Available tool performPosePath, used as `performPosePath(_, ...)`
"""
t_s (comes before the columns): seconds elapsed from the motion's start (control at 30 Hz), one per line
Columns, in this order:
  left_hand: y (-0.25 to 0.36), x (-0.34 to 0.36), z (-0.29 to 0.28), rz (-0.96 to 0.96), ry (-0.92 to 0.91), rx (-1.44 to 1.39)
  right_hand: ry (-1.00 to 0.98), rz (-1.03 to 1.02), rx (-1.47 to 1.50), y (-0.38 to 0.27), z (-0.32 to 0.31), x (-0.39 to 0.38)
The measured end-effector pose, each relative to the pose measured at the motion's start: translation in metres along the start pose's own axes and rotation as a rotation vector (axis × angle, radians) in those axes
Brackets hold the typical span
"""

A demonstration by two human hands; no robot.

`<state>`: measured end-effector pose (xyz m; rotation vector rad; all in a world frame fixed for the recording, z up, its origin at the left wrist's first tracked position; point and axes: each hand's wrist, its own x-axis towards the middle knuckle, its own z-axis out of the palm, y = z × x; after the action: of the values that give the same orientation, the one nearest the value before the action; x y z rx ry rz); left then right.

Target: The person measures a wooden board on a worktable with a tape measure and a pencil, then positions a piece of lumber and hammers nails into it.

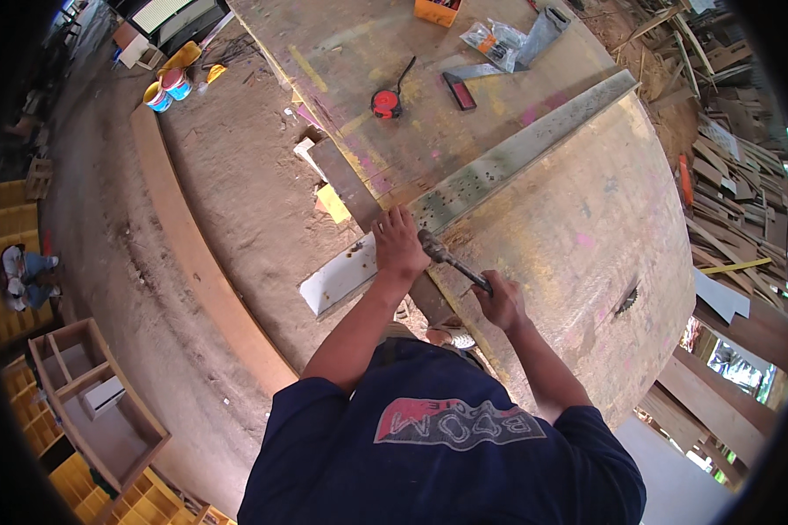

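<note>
My right hand (503,302) grips the dark handle of a hammer (451,262), whose head lies beside my left fingers. My left hand (396,243) rests on a long pale strip (525,136) with dark spots; its fingers are bent together, and whatever they may pinch is hidden. The strip crosses the worn plywood worktable (569,280) diagonally, and its white end (328,284) juts over the left edge, above a darker board (341,179). A red tape measure (385,103), a red-and-black rectangular item (460,90) and plastic packets (490,48) lie on the table above it.
A long curved plank (179,219) lies on the sandy ground at left, near buckets (173,86). A seated person (26,276) is at far left, above a wooden drawer unit (96,402). Timber offcuts (731,219) crowd the right side. A saw blade (626,300) lies on the table.
</note>
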<state>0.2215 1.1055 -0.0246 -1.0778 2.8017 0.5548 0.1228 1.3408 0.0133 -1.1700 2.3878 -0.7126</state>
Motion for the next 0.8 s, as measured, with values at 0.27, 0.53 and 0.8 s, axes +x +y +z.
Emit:
performPosePath(0.27, 0.001, -0.004, 0.009, -0.016, 0.066, -0.022, -0.029, 0.029, -0.133, 0.019, 0.000, 0.012)
performPosePath(0.53, 0.002, -0.002, 0.009, -0.024, 0.051, -0.053, -0.018, -0.015, -0.208, 0.018, 0.000, 0.016)
performPosePath(0.8, 0.000, -0.003, 0.007, 0.009, 0.071, -0.056, -0.062, 0.047, -0.164, 0.008, -0.001, 0.015)
